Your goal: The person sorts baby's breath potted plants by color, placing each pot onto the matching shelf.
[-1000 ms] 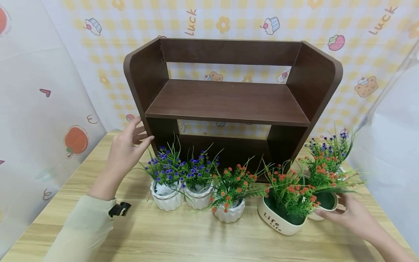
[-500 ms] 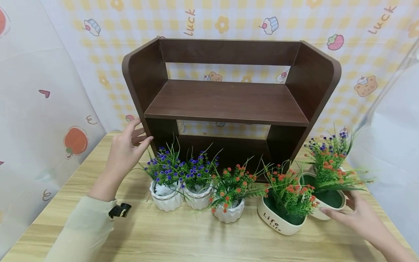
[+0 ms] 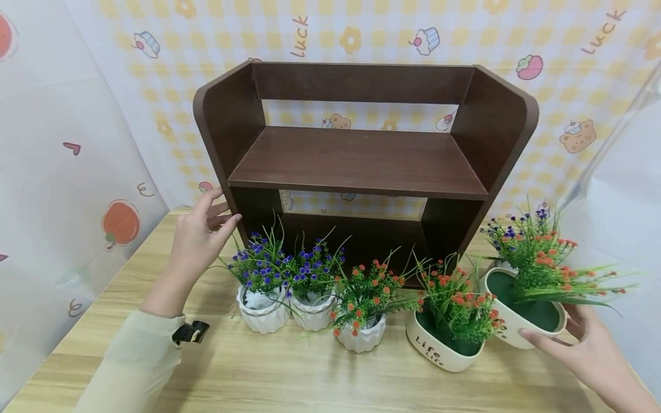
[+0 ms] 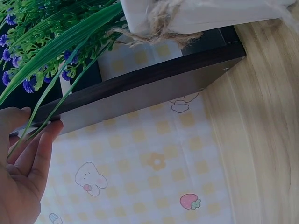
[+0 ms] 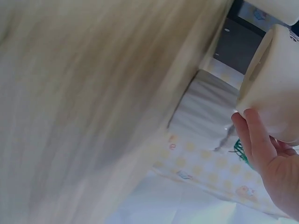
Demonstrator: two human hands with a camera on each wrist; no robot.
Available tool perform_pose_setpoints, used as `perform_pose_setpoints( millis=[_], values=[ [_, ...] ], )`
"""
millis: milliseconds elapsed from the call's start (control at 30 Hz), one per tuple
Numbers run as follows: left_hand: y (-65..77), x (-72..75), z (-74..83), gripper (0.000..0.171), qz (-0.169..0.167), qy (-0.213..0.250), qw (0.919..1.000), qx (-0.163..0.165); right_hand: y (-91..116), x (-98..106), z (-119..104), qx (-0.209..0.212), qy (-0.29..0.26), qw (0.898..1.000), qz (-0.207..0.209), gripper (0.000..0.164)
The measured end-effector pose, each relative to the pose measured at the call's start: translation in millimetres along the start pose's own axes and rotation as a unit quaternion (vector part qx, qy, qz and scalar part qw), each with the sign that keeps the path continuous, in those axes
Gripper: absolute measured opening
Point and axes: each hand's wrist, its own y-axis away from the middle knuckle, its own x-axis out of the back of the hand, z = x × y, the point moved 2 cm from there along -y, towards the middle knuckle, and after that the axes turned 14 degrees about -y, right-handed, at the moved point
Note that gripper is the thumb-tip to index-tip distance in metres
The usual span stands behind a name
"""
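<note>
While right hand (image 3: pixel 586 344) grips one planter (image 3: pixel 518 331) | five other pots (image 3: pixel 264 314) | one shelf (image 3: pixel 361 160)

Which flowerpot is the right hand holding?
The rightmost cream oval pot with orange-red flowers: the right hand grips its end. No hand holds the similar cream oval pot to its left or the white fluted pots.

Shelf (image 3: pixel 361 160) on table (image 3: pixel 289 378), backdrop (image 3: pixel 384 34) behind, left hand (image 3: pixel 202 232) at shelf's left side, first pot (image 3: pixel 264 315), second pot (image 3: pixel 312 312), third pot (image 3: pixel 362 337), fourth pot (image 3: pixel 441 350) left to right before it, fifth pot (image 3: pixel 516 326) in right hand (image 3: pixel 591 347), plant (image 3: pixel 503 236) behind that.
</note>
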Motion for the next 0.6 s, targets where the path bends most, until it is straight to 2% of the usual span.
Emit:
perform_pose_setpoints(
  millis=[200,333,500,600],
  values=[
    [-0.9,-2.4,-1.1,0.046,0.012,0.001,0.9999,-0.007,5.6,-0.8,-15.1,0.041,-0.02,0.998,0.038,0.1],
    [-1.6,-2.6,-1.3,0.045,0.018,-0.003,0.9998,-0.012,8.3,-3.2,-28.6,0.071,-0.057,0.995,0.052,0.097],
    [-0.9,-2.1,-1.3,0.045,0.013,-0.004,0.9999,-0.006,8.6,-6.0,-42.8,0.104,-0.151,0.983,0.031,0.097],
    [0.3,-2.0,-2.0,0.044,0.007,-0.001,1.0,0.001,8.3,-8.3,-51.6,0.119,-0.176,0.977,0.019,0.098]
  ],
)
